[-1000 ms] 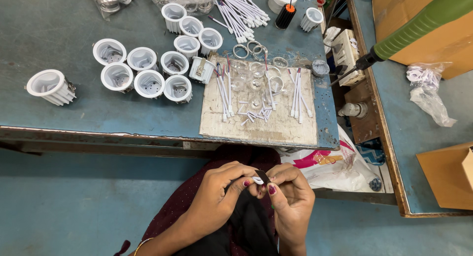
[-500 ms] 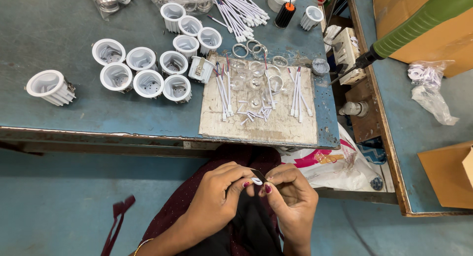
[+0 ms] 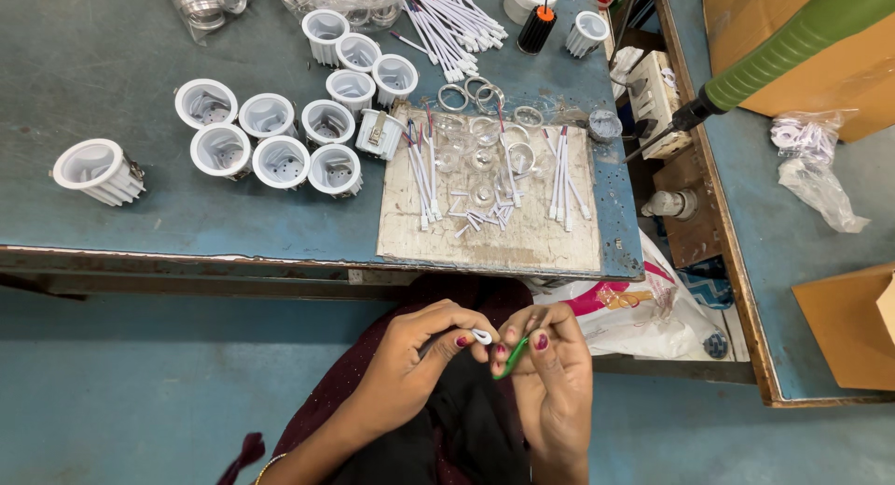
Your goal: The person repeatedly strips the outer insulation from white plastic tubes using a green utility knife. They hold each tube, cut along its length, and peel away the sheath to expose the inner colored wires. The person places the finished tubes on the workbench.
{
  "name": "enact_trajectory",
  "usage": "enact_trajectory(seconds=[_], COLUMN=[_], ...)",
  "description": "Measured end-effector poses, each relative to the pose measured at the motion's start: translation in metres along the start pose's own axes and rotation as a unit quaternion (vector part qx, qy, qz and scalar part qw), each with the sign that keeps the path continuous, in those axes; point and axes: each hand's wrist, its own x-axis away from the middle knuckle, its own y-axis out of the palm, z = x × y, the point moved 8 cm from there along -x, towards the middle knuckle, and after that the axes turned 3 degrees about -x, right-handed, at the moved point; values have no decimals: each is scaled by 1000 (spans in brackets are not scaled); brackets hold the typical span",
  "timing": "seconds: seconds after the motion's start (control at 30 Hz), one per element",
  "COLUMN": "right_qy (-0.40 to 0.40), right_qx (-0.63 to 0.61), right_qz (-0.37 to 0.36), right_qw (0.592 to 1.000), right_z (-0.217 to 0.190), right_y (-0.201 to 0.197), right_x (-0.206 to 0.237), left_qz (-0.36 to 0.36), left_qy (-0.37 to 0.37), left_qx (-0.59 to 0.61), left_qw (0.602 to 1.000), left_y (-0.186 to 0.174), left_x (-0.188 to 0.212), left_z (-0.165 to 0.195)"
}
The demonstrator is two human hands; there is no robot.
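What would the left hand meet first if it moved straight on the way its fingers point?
Most likely the right hand: the left hand points right, their fingertips nearly meeting around a small white piece.

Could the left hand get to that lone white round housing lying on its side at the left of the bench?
Probably yes, once freed: the left hand is pinching a small white piece over the lap. Bare bench top lies before the lone housing, nothing blocking.

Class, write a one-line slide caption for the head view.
Two hands, left hand and right hand, pinch a small white connector below the workbench.
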Motion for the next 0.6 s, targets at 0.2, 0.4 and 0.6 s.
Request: enact_trajectory(seconds=[0.2, 0.4, 0.6], right_qy=[28, 52, 71], right_qx=[-36, 71, 119], right_qz=[6, -1, -1], right_qw=[999, 996, 990], right_z=[7, 21, 26], right_y=[2, -3, -6], right_x=[4, 6, 3], left_qz=[-18, -53, -68], left_qy=[-33, -29, -81], left_qx=[93, 193, 256], left_qw=[995, 979, 961], left_y=[5, 9, 20], left_x=[4, 0, 2], left_z=[-27, -37, -48])
